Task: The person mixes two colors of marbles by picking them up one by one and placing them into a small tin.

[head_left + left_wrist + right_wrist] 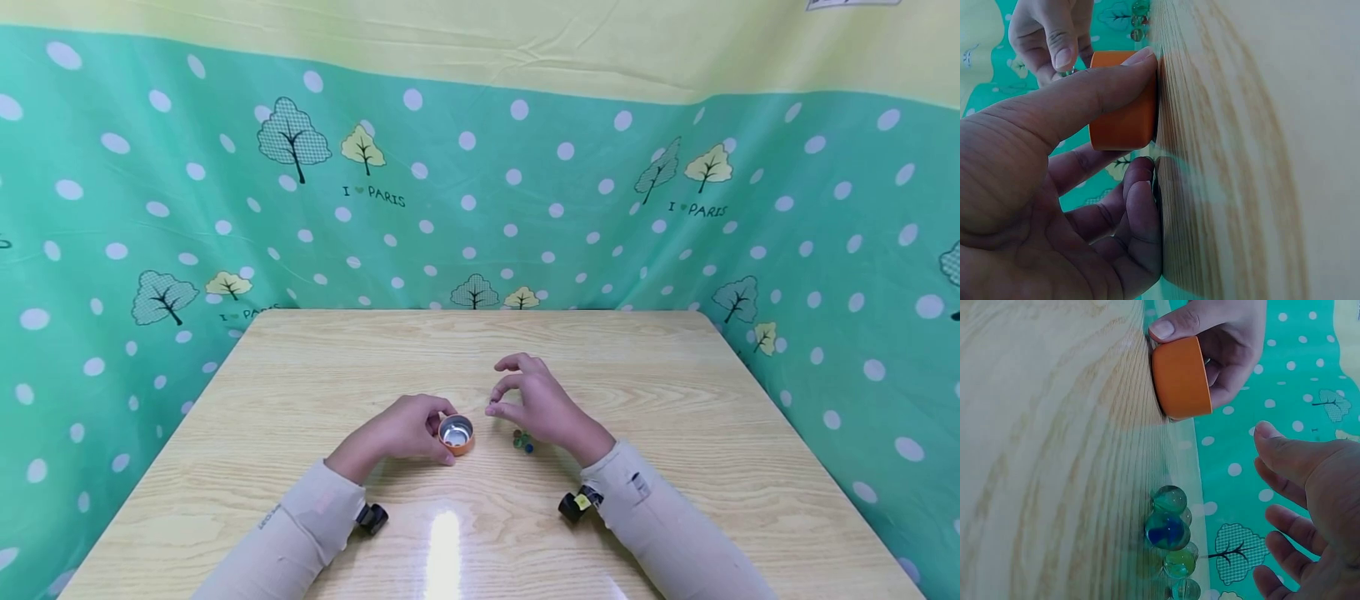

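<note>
My left hand (410, 427) grips a small round bowl (467, 447), orange outside and silvery inside, with the thumb at its near side and fingers behind. The bowl's orange wall (1180, 380) stands upright on the wooden table in the right wrist view. Something small and reddish shows at the bottom inside. To the right of the bowl and raised over the table, my right hand (542, 406) pinches a small glassy marble (1067, 73) between thumb and index finger, mostly hidden by the thumb. Several glass marbles (1168, 530), green and blue, lie clustered under this hand.
The light wooden table (322, 358) reaches to a green dotted curtain (442, 200) at the back and sides. Dark wrist cameras are strapped by both sleeves. A bright light reflection lies on the table's near part.
</note>
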Tool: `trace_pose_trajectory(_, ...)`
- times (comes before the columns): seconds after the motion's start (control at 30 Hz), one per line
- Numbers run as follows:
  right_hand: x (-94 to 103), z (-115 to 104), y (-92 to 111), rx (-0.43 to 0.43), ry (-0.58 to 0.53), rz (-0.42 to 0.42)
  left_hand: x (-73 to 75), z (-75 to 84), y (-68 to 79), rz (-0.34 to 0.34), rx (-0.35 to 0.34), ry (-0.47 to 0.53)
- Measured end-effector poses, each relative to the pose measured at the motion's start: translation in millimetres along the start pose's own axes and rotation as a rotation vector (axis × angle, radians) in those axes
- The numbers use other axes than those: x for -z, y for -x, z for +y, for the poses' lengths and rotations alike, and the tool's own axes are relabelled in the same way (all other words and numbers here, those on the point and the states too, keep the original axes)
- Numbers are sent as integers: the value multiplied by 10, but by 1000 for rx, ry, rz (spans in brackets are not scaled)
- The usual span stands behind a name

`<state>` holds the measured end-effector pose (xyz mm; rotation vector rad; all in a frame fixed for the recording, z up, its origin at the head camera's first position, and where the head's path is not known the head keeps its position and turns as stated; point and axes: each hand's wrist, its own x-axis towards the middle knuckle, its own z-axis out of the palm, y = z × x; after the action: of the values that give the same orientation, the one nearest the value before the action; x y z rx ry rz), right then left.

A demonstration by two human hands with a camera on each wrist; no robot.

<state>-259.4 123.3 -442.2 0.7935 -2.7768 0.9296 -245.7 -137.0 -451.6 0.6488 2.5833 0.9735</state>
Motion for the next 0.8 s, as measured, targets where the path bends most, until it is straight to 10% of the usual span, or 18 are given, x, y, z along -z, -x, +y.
trace_pose_trajectory(0.8,-96,-174,64,78,12,-27,-6,12,4,-1,-5,8)
